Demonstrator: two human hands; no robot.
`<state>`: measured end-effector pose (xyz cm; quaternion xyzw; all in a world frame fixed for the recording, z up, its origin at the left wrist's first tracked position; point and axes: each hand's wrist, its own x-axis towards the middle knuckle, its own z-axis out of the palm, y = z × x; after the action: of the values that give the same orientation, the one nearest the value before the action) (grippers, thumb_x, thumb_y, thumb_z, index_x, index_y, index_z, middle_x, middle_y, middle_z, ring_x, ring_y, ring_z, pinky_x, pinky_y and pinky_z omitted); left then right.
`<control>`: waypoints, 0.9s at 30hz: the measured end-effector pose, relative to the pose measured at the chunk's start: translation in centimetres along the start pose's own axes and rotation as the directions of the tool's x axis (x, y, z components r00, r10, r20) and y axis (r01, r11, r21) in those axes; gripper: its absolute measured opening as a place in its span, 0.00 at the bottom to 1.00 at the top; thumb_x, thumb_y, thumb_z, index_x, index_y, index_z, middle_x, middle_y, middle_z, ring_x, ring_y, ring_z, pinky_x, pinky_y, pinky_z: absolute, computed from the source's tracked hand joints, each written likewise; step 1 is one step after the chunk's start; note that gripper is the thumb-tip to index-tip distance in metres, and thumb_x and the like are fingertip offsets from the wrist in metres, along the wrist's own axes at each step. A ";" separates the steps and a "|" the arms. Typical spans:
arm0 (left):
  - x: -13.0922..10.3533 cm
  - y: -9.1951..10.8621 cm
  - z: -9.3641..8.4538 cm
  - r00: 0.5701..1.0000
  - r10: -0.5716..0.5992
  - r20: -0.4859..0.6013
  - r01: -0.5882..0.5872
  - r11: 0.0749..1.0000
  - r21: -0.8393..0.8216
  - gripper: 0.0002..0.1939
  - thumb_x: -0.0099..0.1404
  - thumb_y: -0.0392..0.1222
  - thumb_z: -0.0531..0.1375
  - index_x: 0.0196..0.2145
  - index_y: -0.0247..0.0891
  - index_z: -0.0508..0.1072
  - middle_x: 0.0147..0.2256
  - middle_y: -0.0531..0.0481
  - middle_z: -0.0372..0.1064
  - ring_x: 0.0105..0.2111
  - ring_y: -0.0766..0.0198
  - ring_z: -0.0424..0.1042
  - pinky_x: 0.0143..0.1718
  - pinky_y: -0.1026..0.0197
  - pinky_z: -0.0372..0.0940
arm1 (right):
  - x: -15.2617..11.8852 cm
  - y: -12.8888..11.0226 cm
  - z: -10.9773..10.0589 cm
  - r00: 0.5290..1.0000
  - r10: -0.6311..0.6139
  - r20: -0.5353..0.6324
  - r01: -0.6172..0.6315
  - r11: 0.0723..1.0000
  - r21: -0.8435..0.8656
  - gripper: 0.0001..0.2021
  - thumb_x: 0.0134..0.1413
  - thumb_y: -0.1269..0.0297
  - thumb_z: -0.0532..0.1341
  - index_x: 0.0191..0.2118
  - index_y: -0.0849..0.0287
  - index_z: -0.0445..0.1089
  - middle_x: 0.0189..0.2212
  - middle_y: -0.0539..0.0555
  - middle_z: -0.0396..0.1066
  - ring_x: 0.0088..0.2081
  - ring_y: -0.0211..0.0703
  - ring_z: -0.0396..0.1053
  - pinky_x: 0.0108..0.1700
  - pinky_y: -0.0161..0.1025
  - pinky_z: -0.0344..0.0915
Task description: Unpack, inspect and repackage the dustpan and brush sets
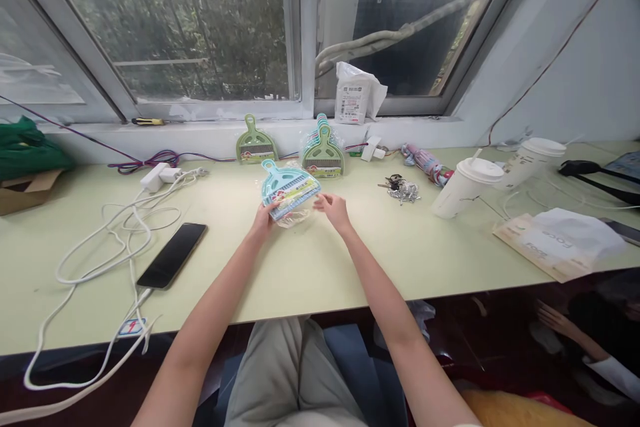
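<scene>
A light blue mini dustpan and brush set (pixel 285 185) in a clear plastic wrapper is held tilted just above the table. My left hand (pixel 263 217) is closed on its lower left corner, thumb on the front. At the opposite lower corner, the bent fingers of my right hand (pixel 334 209) pinch the set's edge or its wrapper; which of the two is unclear. Loose clear plastic (pixel 294 218) hangs below the brush. Behind it, a green dustpan set (pixel 255 141) leans on the wall, beside a stack of green and blue dustpan sets (pixel 324 152).
On the left lie a phone (pixel 173 255), looped white cables (pixel 103 250) and a charger (pixel 156 177). To the right are keys (pixel 401 188), a folded umbrella (pixel 427 165), two white cups (pixel 467 183) and a paper bag (pixel 563 240). Another person's hand (pixel 559 320) shows at lower right.
</scene>
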<state>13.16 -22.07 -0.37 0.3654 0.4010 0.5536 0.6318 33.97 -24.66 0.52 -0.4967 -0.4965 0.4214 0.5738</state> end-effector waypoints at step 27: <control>-1.3 -0.2 -0.9 0.934 -0.228 0.275 0.149 0.948 0.280 0.38 0.56 0.54 0.64 0.61 0.44 0.57 0.48 0.38 0.70 0.32 0.58 0.76 0.30 0.57 0.73 | 2.5 4.8 -1.9 0.996 0.026 0.082 -0.040 0.986 0.162 0.24 0.32 0.64 0.69 0.43 0.58 0.73 0.45 0.52 0.74 0.49 0.47 0.68 0.55 0.47 0.63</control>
<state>12.29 -23.34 -0.81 0.4838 0.4003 0.3711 0.6841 36.26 -21.82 -3.87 -0.4389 -0.4743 0.4896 0.5854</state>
